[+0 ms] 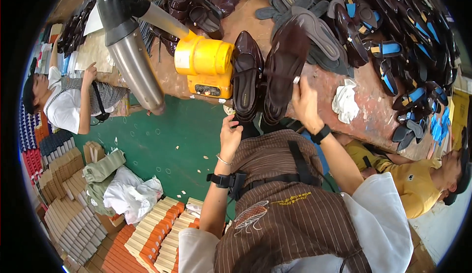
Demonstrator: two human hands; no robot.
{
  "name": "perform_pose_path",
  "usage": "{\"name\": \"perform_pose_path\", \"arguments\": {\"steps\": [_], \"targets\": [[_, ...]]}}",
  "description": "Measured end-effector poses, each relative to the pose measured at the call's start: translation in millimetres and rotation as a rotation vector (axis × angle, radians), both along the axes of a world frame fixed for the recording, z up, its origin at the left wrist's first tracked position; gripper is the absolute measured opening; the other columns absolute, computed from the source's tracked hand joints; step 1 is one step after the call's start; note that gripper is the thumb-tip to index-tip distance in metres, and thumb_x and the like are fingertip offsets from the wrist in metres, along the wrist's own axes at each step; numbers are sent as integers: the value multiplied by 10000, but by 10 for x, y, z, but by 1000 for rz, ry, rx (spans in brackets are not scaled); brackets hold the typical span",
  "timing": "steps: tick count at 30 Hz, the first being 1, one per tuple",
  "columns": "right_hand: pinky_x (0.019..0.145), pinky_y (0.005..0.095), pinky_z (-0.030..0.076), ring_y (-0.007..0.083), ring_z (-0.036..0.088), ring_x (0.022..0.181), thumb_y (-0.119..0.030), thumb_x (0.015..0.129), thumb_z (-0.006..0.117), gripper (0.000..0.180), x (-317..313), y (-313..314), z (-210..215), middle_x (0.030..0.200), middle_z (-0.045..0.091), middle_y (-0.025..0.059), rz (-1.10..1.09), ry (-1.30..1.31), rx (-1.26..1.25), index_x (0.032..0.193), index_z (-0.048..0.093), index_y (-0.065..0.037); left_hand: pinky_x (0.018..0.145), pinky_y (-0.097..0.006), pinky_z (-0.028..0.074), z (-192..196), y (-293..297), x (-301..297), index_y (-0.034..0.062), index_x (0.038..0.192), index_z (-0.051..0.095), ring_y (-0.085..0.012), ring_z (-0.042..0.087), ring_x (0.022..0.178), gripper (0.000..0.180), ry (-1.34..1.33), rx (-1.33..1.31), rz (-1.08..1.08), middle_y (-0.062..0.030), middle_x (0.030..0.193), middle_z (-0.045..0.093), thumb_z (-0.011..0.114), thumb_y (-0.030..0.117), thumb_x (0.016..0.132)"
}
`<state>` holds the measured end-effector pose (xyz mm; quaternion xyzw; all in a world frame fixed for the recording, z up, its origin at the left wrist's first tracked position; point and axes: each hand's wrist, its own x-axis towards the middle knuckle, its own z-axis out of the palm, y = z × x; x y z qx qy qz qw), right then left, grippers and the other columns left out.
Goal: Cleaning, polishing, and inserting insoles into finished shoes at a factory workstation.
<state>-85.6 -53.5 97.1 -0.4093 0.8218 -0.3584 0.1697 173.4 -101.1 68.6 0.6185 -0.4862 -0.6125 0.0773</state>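
Note:
Two dark brown glossy strapped shoes stand side by side at the table's front edge, toes pointing away from me. My right hand (307, 105) grips the outer side of the right shoe (282, 71), whose toe is smeared by motion. A small white piece shows at that hand's fingertips. Close behind the heel of the left shoe (247, 74), my left hand (230, 136) is raised with fingers curled together. Whatever they pinch is too small to make out. Left of the shoes stands a yellow hot-air blower (205, 64) with a wide metal pipe (132, 64).
Grey insoles (319, 37) and many dark shoes (383, 42) pile up on the right of the table (364, 118). Crumpled white paper (345, 101) lies nearer. One co-worker (69, 98) is at left, another (418, 174) at right. Stacked boxes (157, 236) stand on the green floor (167, 145).

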Motion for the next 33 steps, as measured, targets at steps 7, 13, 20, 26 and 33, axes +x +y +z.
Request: {"name": "perform_pose_path", "arguments": {"steps": [7,13,20,26,33], "targets": [[782,538,512,513,638,877,-113,858,618,435,258,593,-623,906,642,333,-20,-105,195,1223,436,38,771,-388,573,-77,14,22,-11,1472,390,-264,649,1029,638,3,204,73,-197,1278,603,602,163,896],[694,388,590,265,630,1014,-17,798,597,690,422,560,-657,1271,531,262,-168,-694,568,1388,269,124,1077,-520,420,-406,116,-148,0,1546,237,-383,357,1418,842,205,708,-123,-260,1555,309,554,528,972],[886,557,571,341,612,921,43,834,562,483,268,481,-659,1100,548,185,-364,-1384,377,1286,392,54,1180,-557,229,-768,246,-645,118,1602,116,-404,176,1490,1006,281,723,127,-242,1627,135,521,715,900],[1020,687,444,456,529,1251,-60,993,374,418,8,744,-46,1364,530,279,-418,-1711,249,1393,439,39,938,-381,514,-122,-11,-448,-22,1490,367,-265,580,1198,912,276,539,-460,-188,1369,544,612,630,900],[1026,601,486,376,590,1210,-247,1056,391,404,541,1188,726,1314,601,213,-585,-2361,-66,1314,545,22,1016,-378,476,1050,-169,154,-29,1393,487,-254,581,1199,650,593,259,-452,-155,1301,594,778,223,870]]}}
